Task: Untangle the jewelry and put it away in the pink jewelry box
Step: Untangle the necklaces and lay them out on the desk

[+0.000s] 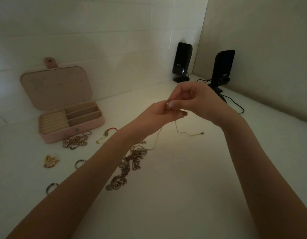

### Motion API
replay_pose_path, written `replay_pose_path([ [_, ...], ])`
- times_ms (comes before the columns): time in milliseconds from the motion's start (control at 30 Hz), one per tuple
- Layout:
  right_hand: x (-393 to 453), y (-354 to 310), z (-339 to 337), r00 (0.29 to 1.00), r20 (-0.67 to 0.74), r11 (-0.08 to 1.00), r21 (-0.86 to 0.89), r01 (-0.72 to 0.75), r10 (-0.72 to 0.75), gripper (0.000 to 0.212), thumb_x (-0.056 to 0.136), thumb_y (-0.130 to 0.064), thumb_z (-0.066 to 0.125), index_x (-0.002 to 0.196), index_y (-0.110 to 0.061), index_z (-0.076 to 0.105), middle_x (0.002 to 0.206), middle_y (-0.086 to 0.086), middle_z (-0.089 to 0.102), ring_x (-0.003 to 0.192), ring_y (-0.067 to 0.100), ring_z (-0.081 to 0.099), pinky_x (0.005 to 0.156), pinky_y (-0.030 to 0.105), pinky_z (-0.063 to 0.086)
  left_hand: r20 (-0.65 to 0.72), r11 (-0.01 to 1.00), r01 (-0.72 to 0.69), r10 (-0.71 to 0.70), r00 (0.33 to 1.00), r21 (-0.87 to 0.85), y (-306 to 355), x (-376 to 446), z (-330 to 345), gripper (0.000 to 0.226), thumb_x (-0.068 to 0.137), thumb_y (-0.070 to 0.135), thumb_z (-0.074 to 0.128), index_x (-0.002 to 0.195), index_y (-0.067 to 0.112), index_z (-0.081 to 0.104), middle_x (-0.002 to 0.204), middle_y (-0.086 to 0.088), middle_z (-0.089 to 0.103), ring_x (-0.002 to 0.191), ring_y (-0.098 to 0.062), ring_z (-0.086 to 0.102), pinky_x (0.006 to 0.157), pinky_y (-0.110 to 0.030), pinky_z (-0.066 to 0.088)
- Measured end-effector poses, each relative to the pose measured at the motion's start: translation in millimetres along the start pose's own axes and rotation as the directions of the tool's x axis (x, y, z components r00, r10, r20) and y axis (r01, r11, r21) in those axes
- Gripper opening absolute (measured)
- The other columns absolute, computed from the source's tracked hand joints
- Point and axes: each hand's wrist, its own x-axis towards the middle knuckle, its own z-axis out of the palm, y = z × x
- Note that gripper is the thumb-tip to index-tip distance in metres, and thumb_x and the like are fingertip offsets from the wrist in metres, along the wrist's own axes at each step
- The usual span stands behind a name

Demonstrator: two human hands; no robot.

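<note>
Tangled chains (127, 167) lie near, awaiting sorting. Left hand (154, 116) and right hand (199, 100) pinch thin gold chain (182, 132) aloft, working it free; pink jewelry box (70, 121) open far left, ready.

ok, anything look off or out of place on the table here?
Nothing damaged. The mess is the task's own: a tangled chain pile and loose rings lie outside the open pink jewelry box, whose compartments look empty. Both hands pinch a thin gold chain that trails onto the table.
</note>
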Motion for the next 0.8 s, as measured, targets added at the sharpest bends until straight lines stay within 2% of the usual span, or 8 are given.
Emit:
replay_pose_path([
  [67,1,-1,-1,0.997,-0.07,1.0,0.018,0.017,-0.015,0.011,0.08,-0.01,0.071,0.088,-0.005,0.067,0.077,0.001,0.071,0.07,0.007,0.067,0.068,0.016,0.053,-0.024,0.984,0.024,-0.029,0.999,-0.175,-2,2,7,0.022,0.096,0.013,0.046,0.116,0.008,0.055,0.08,0.004,0.069,0.081,-0.011,0.068,0.094,-0.032,0.049],
  [133,1,1,-4,0.991,-0.135,0.999,0.034,0.019,-0.014,0.013,0.08,-0.009,0.071,0.09,-0.002,0.066,0.074,0.002,0.069,0.062,0.004,0.062,0.061,0.016,0.051,-0.069,0.963,0.045,-0.065,0.995,-0.267,-4,2,10,0.017,0.099,0.016,0.042,0.106,0.01,0.056,0.057,0.008,0.048,0.052,-0.009,0.049,0.075,-0.032,0.053],
  [233,-2,8,-12,0.971,-0.236,0.994,0.107,0.0,0.025,0.012,0.081,-0.006,0.069,0.091,0.0,0.065,0.075,0.005,0.067,0.06,0.006,0.06,0.056,0.018,0.05,-0.1,0.966,0.073,-0.101,0.99,-0.247,-9,-1,7,0.026,0.101,0.021,0.035,0.09,0.011,0.056,0.055,0.007,0.033,0.046,-0.008,0.032,0.052,-0.023,0.044],
  [333,-6,17,-23,0.933,-0.345,0.975,0.219,-0.027,0.103,0.013,0.082,-0.005,0.068,0.094,-0.001,0.064,0.08,0.008,0.068,0.064,0.008,0.063,0.06,0.017,0.053,-0.125,0.968,0.088,-0.119,0.985,-0.234,-13,-3,2,0.033,0.102,0.024,0.033,0.076,0.012,0.05,0.054,0.006,0.03,0.045,-0.008,0.027,0.045,-0.02,0.038],
  [433,-9,25,-32,0.896,-0.408,0.938,0.345,-0.024,0.173,0.011,0.082,-0.002,0.067,0.092,-0.003,0.064,0.085,0.011,0.068,0.072,0.011,0.067,0.067,0.018,0.055,-0.181,0.979,0.081,-0.115,0.977,-0.187,-19,0,-2,0.033,0.102,0.023,0.034,0.073,0.014,0.049,0.051,0.009,0.034,0.046,-0.008,0.03,0.05,-0.021,0.039],
  [533,-12,34,-39,0.859,-0.46,0.911,0.413,-0.018,0.226,0.011,0.083,-0.001,0.065,0.094,-0.002,0.063,0.087,0.01,0.067,0.078,0.014,0.068,0.072,0.019,0.056,-0.24,0.982,0.081,-0.121,0.963,-0.169,-24,2,-5,0.033,0.101,0.021,0.036,0.073,0.014,0.053,0.056,0.007,0.045,0.053,-0.009,0.043,0.065,-0.026,0.045],
  [700,-12,50,-51,0.799,-0.526,0.889,0.457,-0.025,0.293,0.021,0.084,0.0,0.064,0.105,0.005,0.062,0.089,0.009,0.068,0.078,0.012,0.069,0.079,0.023,0.057,-0.281,0.938,0.149,-0.242,0.929,-0.314,-21,4,-1,0.025,0.099,0.02,0.043,0.081,0.012,0.059,0.078,-0.001,0.068,0.082,-0.017,0.069,0.085,-0.032,0.049],
  [800,-15,64,-53,0.766,-0.564,0.896,0.442,-0.035,0.308,0.021,0.083,0.001,0.065,0.104,0.004,0.064,0.09,0.008,0.068,0.082,0.014,0.068,0.078,0.021,0.057,-0.261,0.886,0.24,-0.359,0.896,-0.396,-20,11,-1,0.02,0.097,0.016,0.046,0.084,0.009,0.059,0.077,-0.002,0.073,0.078,-0.016,0.072,0.094,-0.032,0.045],
])
